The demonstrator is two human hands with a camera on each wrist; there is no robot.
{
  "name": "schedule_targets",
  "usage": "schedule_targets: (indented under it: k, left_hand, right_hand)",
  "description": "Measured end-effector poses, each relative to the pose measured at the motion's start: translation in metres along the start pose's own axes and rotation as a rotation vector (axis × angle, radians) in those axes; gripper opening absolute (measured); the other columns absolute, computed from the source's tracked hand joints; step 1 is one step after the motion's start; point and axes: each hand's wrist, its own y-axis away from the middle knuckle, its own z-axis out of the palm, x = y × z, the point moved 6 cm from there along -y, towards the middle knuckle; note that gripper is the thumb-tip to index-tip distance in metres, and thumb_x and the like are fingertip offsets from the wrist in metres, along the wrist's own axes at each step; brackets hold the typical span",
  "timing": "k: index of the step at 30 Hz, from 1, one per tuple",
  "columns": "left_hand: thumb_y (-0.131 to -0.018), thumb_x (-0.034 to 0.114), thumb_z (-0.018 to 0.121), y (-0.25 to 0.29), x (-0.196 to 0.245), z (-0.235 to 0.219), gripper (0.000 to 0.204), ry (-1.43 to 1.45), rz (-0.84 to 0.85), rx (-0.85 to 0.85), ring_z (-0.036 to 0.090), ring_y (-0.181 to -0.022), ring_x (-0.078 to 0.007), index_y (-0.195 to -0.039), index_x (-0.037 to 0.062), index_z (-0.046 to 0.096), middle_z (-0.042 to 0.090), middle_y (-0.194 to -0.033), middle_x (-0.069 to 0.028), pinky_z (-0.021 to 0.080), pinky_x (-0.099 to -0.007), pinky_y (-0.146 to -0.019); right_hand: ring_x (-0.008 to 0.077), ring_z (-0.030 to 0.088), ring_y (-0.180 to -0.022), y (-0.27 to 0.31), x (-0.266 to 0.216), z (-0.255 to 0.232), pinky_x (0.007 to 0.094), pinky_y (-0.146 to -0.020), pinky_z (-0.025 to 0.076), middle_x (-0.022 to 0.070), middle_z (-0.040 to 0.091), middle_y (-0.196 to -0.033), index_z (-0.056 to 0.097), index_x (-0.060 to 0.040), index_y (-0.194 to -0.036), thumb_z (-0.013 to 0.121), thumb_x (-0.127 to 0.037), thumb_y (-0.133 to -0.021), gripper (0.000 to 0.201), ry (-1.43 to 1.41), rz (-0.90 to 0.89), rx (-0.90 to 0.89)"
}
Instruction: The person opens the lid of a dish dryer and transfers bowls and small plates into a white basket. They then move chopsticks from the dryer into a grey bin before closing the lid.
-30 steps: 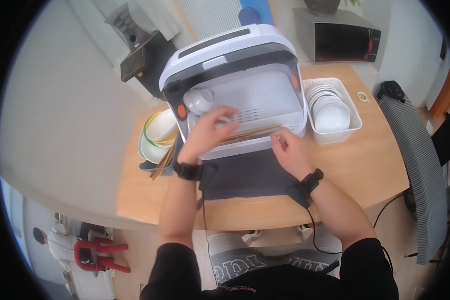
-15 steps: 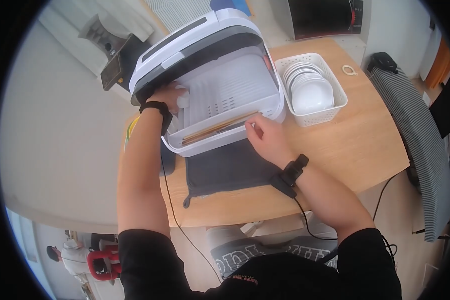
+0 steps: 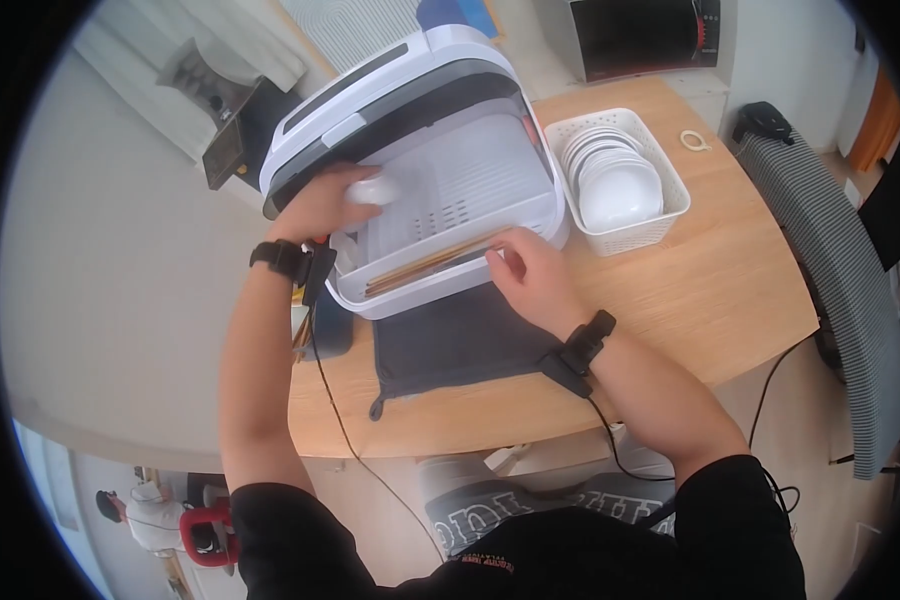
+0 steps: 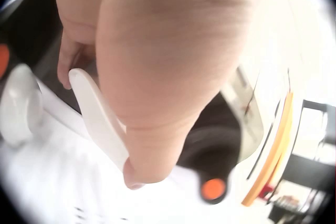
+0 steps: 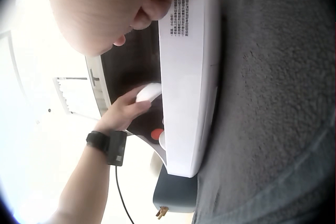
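My left hand reaches into the left part of a white dish box with a raised dark lid. It pinches a small white bowl by the rim, thumb on one side and fingers on the other, as the left wrist view shows. A second white dish stands in the rack nearby. My right hand rests loosely curled at the box's front right rim, beside the ends of several chopsticks lying in the front compartment. Its fingertips point inward over the front wall.
Right of the box stands a white basket with stacked white dishes. A dark cloth lies in front of the box. On the left, a blue-grey container holds chopsticks. A ring lies at the right; a microwave stands behind.
My left hand moved left and deeper into the box, and now holds a white bowl at the rack's left side. The right hand stays at the front rim. The head view has shifted.
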Motion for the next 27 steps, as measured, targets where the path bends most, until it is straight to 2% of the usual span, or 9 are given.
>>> schedule_targets:
  k: [2, 4, 9, 13, 15, 17, 19, 23, 27]
  left_hand:
    - [-0.083, 0.019, 0.070, 0.020, 0.039, -0.005, 0.060, 0.384, -0.095, -0.126, 0.056, -0.113, -0.0182, -0.138, 0.0069, 0.052, 0.056, -0.132, -0.0091, 0.043, -0.0309, -0.100]
    - [-0.084, 0.017, 0.069, 0.034, 0.068, 0.005, 0.060, 0.583, -0.002, -0.217, 0.054, -0.116, -0.0174, -0.140, 0.0052, 0.049, 0.056, -0.133, -0.0077, 0.042, -0.0314, -0.101]
    - [-0.087, 0.020, 0.069, 0.051, 0.119, 0.039, 0.062, 0.803, 0.177, -0.428, 0.048, -0.124, -0.0164, -0.142, 0.0019, 0.046, 0.052, -0.137, -0.0081, 0.040, -0.0320, -0.104]
    - [-0.089, 0.028, 0.069, 0.044, 0.104, 0.050, 0.061, 0.991, 0.177, -0.423, 0.050, -0.121, -0.0159, -0.140, 0.0030, 0.048, 0.056, -0.132, -0.0075, 0.041, -0.0321, -0.103]
    - [-0.090, 0.031, 0.068, 0.024, 0.062, 0.038, 0.050, 0.656, 0.012, -0.228, 0.057, -0.113, -0.0208, -0.131, 0.0042, 0.058, 0.063, -0.125, -0.0096, 0.044, -0.0330, -0.098]
    - [-0.085, 0.025, 0.071, 0.004, 0.033, 0.016, 0.044, -0.115, 0.109, 0.024, 0.062, -0.107, -0.0329, -0.121, 0.0012, 0.063, 0.063, -0.120, -0.0199, 0.049, -0.0365, -0.094]
    - [-0.072, 0.014, 0.076, -0.017, -0.026, 0.022, 0.054, -0.228, 0.049, -0.016, 0.057, -0.114, -0.0360, -0.123, 0.0040, 0.062, 0.060, -0.123, -0.0202, 0.046, -0.0384, -0.099]
    - [-0.060, 0.016, 0.082, -0.025, -0.065, 0.039, 0.081, -0.437, -0.192, -0.222, 0.043, -0.129, -0.0403, -0.135, 0.0148, 0.053, 0.048, -0.135, -0.0207, 0.039, -0.0422, -0.108]
    - [-0.057, 0.017, 0.084, -0.036, -0.074, 0.052, 0.084, -0.596, -0.169, -0.293, 0.044, -0.128, -0.0397, -0.135, 0.0151, 0.053, 0.050, -0.133, -0.0211, 0.041, -0.0428, -0.105]
  right_hand:
    - [0.0175, 0.058, -0.062, -0.001, -0.009, -0.002, 0.0305, -0.055, 0.046, 0.0068, 0.061, -0.082, 0.061, -0.0048, -0.104, 0.067, -0.013, -0.088, 0.019, -0.039, -0.027, 0.020]
    - [0.0141, 0.058, -0.066, -0.001, -0.011, -0.002, 0.0278, -0.058, 0.049, 0.0074, 0.060, -0.091, 0.058, -0.0018, -0.115, 0.067, -0.012, -0.089, 0.029, -0.134, 0.037, 0.010]
    - [0.0163, 0.063, -0.071, 0.000, -0.007, 0.001, 0.0274, -0.064, 0.053, 0.0110, 0.061, -0.094, 0.057, 0.0000, -0.119, 0.054, -0.007, -0.097, 0.024, -0.232, -0.007, 0.005]
    - [0.0192, 0.069, -0.074, 0.000, -0.002, 0.002, 0.0296, -0.067, 0.055, 0.0132, 0.067, -0.090, 0.057, 0.0010, -0.112, 0.043, -0.007, -0.102, 0.019, -0.206, 0.055, -0.015]
    - [0.0196, 0.070, -0.073, 0.002, 0.002, 0.001, 0.0303, -0.067, 0.055, 0.0128, 0.068, -0.086, 0.057, 0.0012, -0.109, 0.043, -0.008, -0.102, 0.018, -0.210, 0.095, 0.011]
    - [0.0205, 0.071, -0.072, 0.000, 0.004, 0.000, 0.0311, -0.066, 0.054, 0.0125, 0.068, -0.083, 0.056, 0.0012, -0.106, 0.043, -0.010, -0.102, 0.017, -0.185, 0.102, 0.020]
    - [0.0211, 0.071, -0.073, -0.001, 0.001, 0.000, 0.0314, -0.066, 0.054, 0.0130, 0.068, -0.083, 0.055, 0.0010, -0.106, 0.044, -0.011, -0.102, 0.017, -0.204, 0.126, 0.015]
    - [0.0225, 0.070, -0.072, 0.000, 0.001, -0.002, 0.0325, -0.064, 0.054, 0.0143, 0.067, -0.083, 0.055, 0.0004, -0.106, 0.044, -0.012, -0.102, 0.016, -0.171, 0.103, -0.006]
    - [0.0236, 0.070, -0.071, -0.001, -0.005, -0.007, 0.0339, -0.063, 0.053, 0.0146, 0.066, -0.082, 0.055, -0.0005, -0.105, 0.045, -0.011, -0.102, 0.015, -0.176, 0.108, 0.005]
